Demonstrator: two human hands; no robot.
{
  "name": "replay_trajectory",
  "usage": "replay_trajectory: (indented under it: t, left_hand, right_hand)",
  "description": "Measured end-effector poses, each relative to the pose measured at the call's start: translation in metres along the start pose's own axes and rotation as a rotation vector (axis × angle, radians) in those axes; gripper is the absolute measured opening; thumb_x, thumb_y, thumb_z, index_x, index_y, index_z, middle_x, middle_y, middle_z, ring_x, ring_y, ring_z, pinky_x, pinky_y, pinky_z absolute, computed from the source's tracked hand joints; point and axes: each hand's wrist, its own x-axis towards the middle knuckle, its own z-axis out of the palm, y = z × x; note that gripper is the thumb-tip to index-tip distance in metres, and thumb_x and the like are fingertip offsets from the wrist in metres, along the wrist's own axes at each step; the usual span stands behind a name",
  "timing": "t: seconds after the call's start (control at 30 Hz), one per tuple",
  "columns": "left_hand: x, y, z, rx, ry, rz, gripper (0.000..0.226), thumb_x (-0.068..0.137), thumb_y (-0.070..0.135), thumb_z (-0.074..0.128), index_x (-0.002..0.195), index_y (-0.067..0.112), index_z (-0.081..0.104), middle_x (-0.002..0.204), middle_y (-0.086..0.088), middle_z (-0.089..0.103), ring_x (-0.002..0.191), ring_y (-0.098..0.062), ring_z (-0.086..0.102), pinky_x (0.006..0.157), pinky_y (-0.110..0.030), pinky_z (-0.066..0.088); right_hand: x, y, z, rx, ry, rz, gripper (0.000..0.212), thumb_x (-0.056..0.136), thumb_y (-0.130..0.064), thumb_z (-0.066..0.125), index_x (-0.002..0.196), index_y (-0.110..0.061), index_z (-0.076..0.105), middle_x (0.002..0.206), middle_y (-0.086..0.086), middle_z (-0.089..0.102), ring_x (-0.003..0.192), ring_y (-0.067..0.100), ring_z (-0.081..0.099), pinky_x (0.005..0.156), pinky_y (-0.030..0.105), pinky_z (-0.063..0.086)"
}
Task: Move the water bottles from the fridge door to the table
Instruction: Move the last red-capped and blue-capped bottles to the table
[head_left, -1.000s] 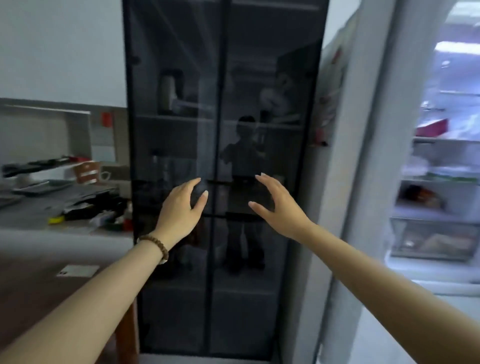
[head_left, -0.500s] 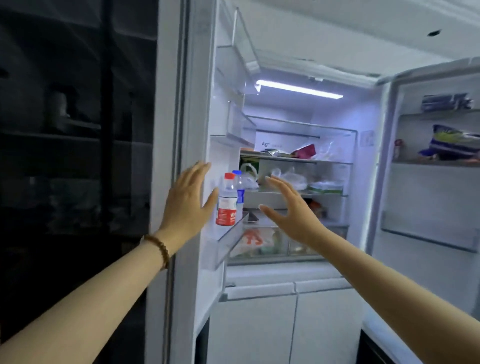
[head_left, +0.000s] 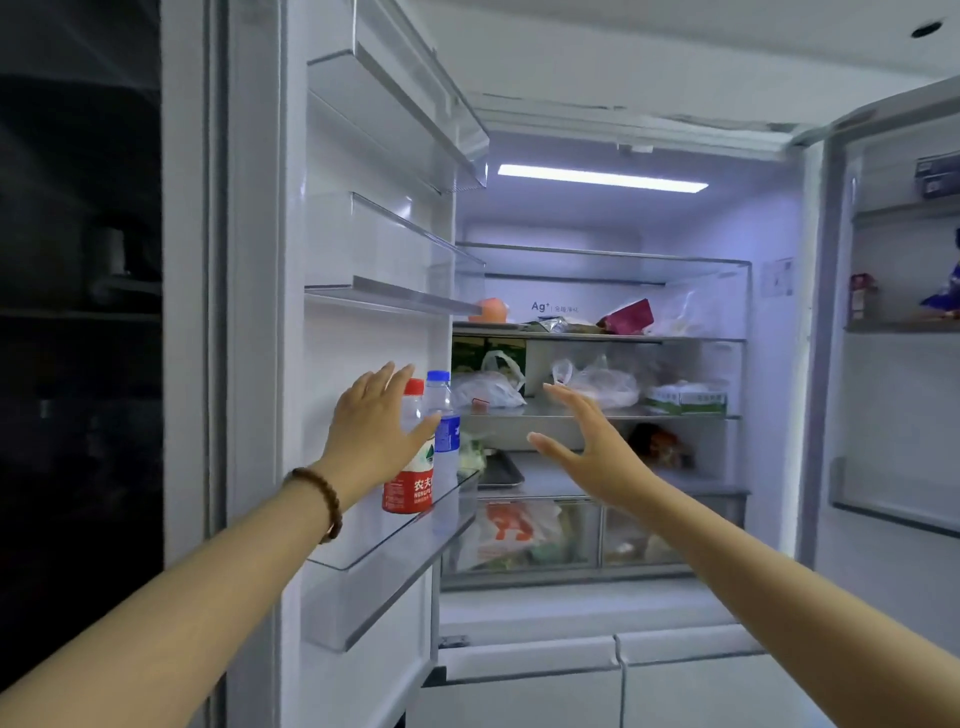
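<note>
**Fridge surfaces**

Door bin (head_left: 395, 545): clear hard plastic, glossy, smooth.
Red-cap bottle (head_left: 413, 488): clear plastic, shiny red film label.
Blue-cap bottle (head_left: 445, 431): same clear plastic, blue label.
Liner (head_left: 332, 234): white plastic, smooth, soft sheen.
Shelf (head_left: 597, 413): glass, pale metal-look front trim.
Bags (head_left: 597, 384): thin translucent plastic, crinkled.
Tray (head_left: 501, 470): dull grey metal.
Bracelet (head_left: 324, 499): brown beads, wood-like, matt.
Cabinet (head_left: 78, 312): dark glass, reflective.
</note>
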Motion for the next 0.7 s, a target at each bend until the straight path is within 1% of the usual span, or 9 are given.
replay_trajectory:
  t: [0.07,0.17,0.27,0.4,0.47,0.5,0.57,0.63,0.7]
  left_hand:
    - [0.017,-0.003,0.010,0.005,-0.022,-0.039,0.073,0.087,0.057,0.042,0.146,0.019,0.019,0.155,-0.005,0.019,0.142,-0.026,0.019,0.114,-0.041,0.021]
    - [0.033,-0.008,0.024,-0.063,-0.018,-0.129,0.074,0.086,0.056,0.046,0.144,0.018,0.022,0.152,-0.004,0.028,0.137,-0.025,0.029,0.109,-0.040,0.029]
    - [0.045,-0.009,0.037,-0.047,-0.037,-0.213,0.075,0.085,0.057,0.047,0.144,0.018,0.022,0.149,-0.005,0.034,0.131,-0.027,0.038,0.103,-0.040,0.036]
    - [0.058,-0.008,0.045,-0.069,0.007,-0.290,0.074,0.084,0.059,0.047,0.143,0.020,0.024,0.148,-0.003,0.037,0.129,-0.025,0.042,0.099,-0.038,0.041]
    - [0.061,-0.010,0.049,-0.122,0.014,-0.338,0.074,0.081,0.062,0.049,0.141,0.022,0.030,0.146,-0.002,0.040,0.127,-0.023,0.044,0.097,-0.037,0.042]
    - [0.063,-0.011,0.051,-0.157,0.013,-0.368,0.075,0.077,0.066,0.049,0.138,0.023,0.035,0.142,-0.001,0.045,0.123,-0.021,0.048,0.096,-0.036,0.043]
    - [0.063,-0.012,0.055,-0.205,0.021,-0.433,0.074,0.070,0.072,0.050,0.127,0.025,0.047,0.131,0.001,0.055,0.112,-0.018,0.055,0.093,-0.035,0.048]
    - [0.065,-0.010,0.061,-0.230,0.068,-0.508,0.065,0.073,0.066,0.055,0.120,0.021,0.055,0.121,0.002,0.061,0.105,-0.017,0.058,0.089,-0.035,0.050]
    - [0.066,-0.007,0.069,-0.291,0.160,-0.566,0.053,0.074,0.058,0.062,0.109,0.018,0.063,0.112,0.001,0.067,0.099,-0.015,0.062,0.087,-0.035,0.052]
  right_hand:
    - [0.022,0.014,0.004,0.038,-0.020,0.007,0.067,0.088,-0.040,0.058,0.145,-0.027,0.027,0.153,-0.007,0.027,0.135,0.006,0.029,0.106,0.021,0.022]
    - [0.060,0.028,0.015,0.141,-0.033,-0.009,0.066,0.087,-0.041,0.059,0.144,-0.027,0.029,0.151,-0.004,0.031,0.138,0.012,0.030,0.111,0.031,0.027]
    - [0.096,0.039,0.037,0.225,-0.066,-0.032,0.068,0.085,-0.043,0.060,0.144,-0.028,0.029,0.150,0.000,0.034,0.137,0.015,0.033,0.112,0.040,0.031]
    - [0.139,0.050,0.072,0.356,-0.158,-0.094,0.070,0.084,-0.045,0.060,0.144,-0.029,0.028,0.150,0.001,0.034,0.136,0.016,0.034,0.111,0.044,0.034]
    - [0.158,0.057,0.087,0.406,-0.205,-0.139,0.069,0.084,-0.046,0.059,0.143,-0.030,0.029,0.151,-0.001,0.033,0.136,0.015,0.034,0.110,0.043,0.035]
    - [0.167,0.060,0.093,0.449,-0.222,-0.158,0.067,0.085,-0.045,0.059,0.143,-0.029,0.029,0.151,-0.003,0.033,0.135,0.014,0.035,0.109,0.039,0.036]
    - [0.182,0.067,0.104,0.557,-0.267,-0.176,0.062,0.088,-0.041,0.056,0.143,-0.025,0.031,0.148,-0.006,0.037,0.131,0.012,0.040,0.101,0.030,0.039]
    - [0.195,0.073,0.115,0.656,-0.357,-0.164,0.056,0.090,-0.040,0.053,0.140,-0.023,0.036,0.139,-0.006,0.046,0.124,0.011,0.047,0.092,0.024,0.041]
    - [0.204,0.077,0.124,0.747,-0.463,-0.143,0.047,0.090,-0.043,0.051,0.133,-0.023,0.048,0.127,-0.006,0.058,0.117,0.012,0.055,0.088,0.024,0.045]
